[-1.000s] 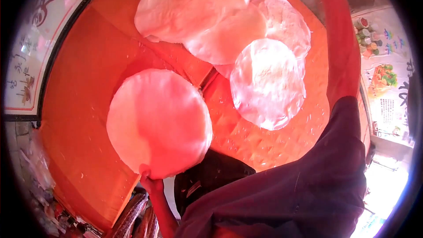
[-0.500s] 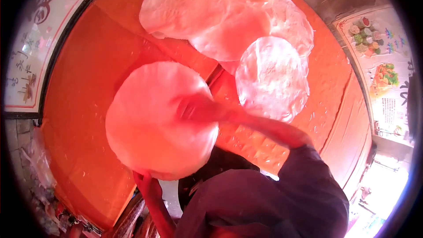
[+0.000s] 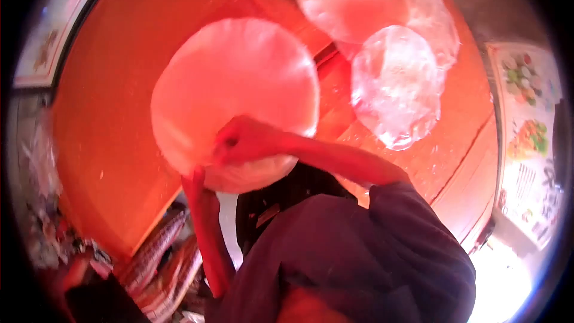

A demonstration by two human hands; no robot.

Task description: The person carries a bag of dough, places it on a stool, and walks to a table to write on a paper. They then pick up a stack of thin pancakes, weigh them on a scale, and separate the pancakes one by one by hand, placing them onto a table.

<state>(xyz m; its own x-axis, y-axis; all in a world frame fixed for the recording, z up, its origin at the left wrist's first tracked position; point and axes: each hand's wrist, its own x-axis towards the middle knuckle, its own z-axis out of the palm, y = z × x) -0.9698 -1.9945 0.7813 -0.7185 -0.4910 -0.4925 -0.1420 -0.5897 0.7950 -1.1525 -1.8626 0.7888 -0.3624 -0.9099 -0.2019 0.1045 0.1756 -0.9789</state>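
My right hand curls its fingers closed on the near rim of a thin, round, floppy flatbread held above the orange table, while my left hand pinches its lower edge from beneath.

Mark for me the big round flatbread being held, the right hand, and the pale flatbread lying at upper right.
held flatbread (image 3: 239, 78), head view, middle of its face
right hand (image 3: 242, 139), head view, back of the hand
pale flatbread (image 3: 396, 87), head view, its centre
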